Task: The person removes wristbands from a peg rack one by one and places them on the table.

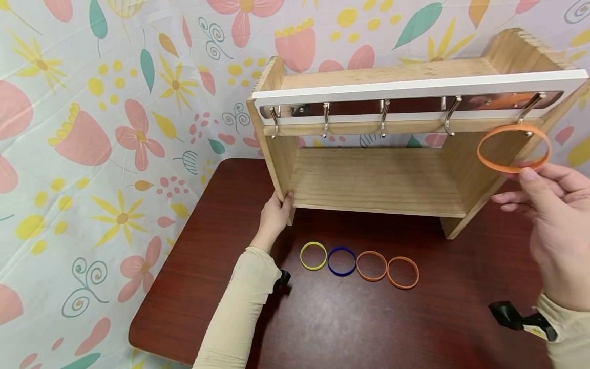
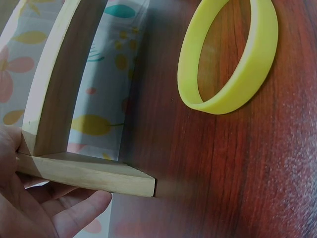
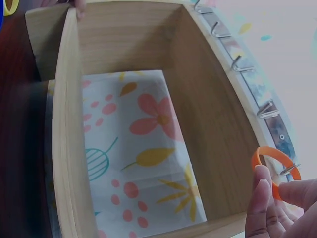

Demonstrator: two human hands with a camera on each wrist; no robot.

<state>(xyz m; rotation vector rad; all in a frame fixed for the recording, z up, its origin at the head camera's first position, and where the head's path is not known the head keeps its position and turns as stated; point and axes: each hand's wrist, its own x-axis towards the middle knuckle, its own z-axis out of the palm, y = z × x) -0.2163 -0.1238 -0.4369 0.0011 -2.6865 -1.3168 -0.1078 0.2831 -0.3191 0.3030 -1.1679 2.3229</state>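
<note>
My right hand [image 1: 560, 205] pinches an orange silicone wristband [image 1: 495, 165] between thumb and fingers at the rightmost metal hook [image 1: 532, 105]. In the right wrist view the hook's end shows inside the loop of the wristband [image 3: 267, 149]. The hook belongs to a row of several on the white front rail [image 1: 415, 83] of a wooden shelf [image 1: 378, 179]. My left hand [image 1: 274, 218] grips the lower left side panel of the shelf, thumb on the front; in the left wrist view its fingers lie along the panel's outer face.
On the dark red table [image 1: 332, 323], before the shelf, lie a yellow wristband [image 1: 314, 269], a blue wristband [image 1: 342, 274] and two orange wristbands in a row. A flower-patterned cloth [image 1: 115, 154] hangs behind and at the left. The other hooks hold nothing.
</note>
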